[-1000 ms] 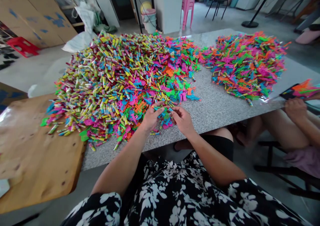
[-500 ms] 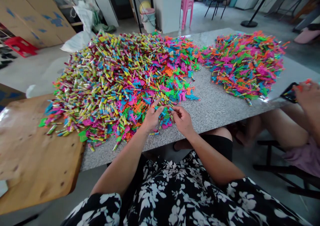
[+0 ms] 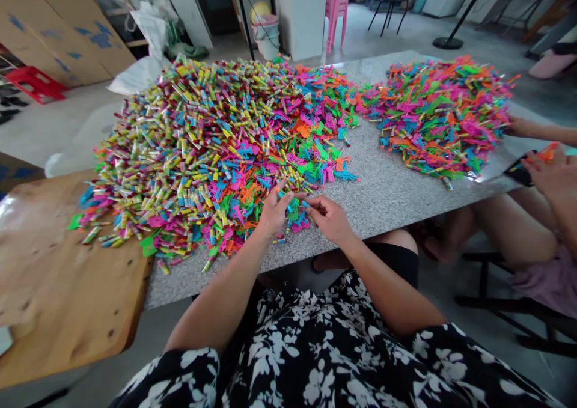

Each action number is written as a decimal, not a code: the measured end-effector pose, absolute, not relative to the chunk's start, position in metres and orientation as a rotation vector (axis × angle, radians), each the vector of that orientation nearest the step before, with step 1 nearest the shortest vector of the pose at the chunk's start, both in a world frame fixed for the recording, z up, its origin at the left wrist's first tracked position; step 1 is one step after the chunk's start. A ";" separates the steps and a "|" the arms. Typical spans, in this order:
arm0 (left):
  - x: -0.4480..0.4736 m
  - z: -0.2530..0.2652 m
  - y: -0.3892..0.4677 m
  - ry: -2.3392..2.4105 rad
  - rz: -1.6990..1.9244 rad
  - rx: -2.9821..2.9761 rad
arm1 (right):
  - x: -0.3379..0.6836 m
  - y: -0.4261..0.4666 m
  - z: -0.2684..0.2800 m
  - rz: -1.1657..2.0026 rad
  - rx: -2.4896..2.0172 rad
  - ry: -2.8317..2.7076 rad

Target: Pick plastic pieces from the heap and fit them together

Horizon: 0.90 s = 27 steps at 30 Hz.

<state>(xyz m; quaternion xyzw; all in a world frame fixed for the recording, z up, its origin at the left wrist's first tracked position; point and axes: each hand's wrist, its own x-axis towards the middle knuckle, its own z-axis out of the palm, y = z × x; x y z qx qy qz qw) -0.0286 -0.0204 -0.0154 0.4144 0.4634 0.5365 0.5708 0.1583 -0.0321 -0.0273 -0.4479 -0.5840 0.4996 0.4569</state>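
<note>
My left hand [image 3: 273, 211] is closed at the near edge of a big heap, thumb and fingers pinching a small blue plastic piece that looks like a toy pistol. Just to its right, my right hand [image 3: 330, 217] pinches a small blue-ended tube against that piece. Fingers partly hide both items. Around my hands lie small pistol-shaped plastic pieces [image 3: 243, 200] in pink, orange, green and blue. Behind and to the left rises a mound of short wrapped tubes [image 3: 198, 119], mostly yellow, blue and dark red.
On the right of the speckled grey table [image 3: 374, 200] is a second colourful pile [image 3: 446, 116]. A co-worker's hand [image 3: 552, 170] holds orange pieces beside it. A wooden board [image 3: 76, 300] adjoins at left. Behind stand buckets [image 3: 267, 38] and pink stools [image 3: 337, 11].
My right hand has shifted slightly, and the tube's blue end shows at its fingertips. A co-worker's other arm now reaches to the right-hand pile. My left hand is almost still.
</note>
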 end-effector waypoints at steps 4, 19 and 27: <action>-0.016 -0.020 -0.024 1.066 1.241 0.817 | 0.158 -0.043 -0.025 1.417 -1.090 -1.333; -0.026 -0.023 -0.019 1.773 0.511 1.850 | 0.309 0.052 -0.015 0.835 -1.358 -0.729; -0.012 -0.010 -0.035 1.835 -0.047 2.265 | 0.218 0.004 -0.042 1.012 -1.473 -1.730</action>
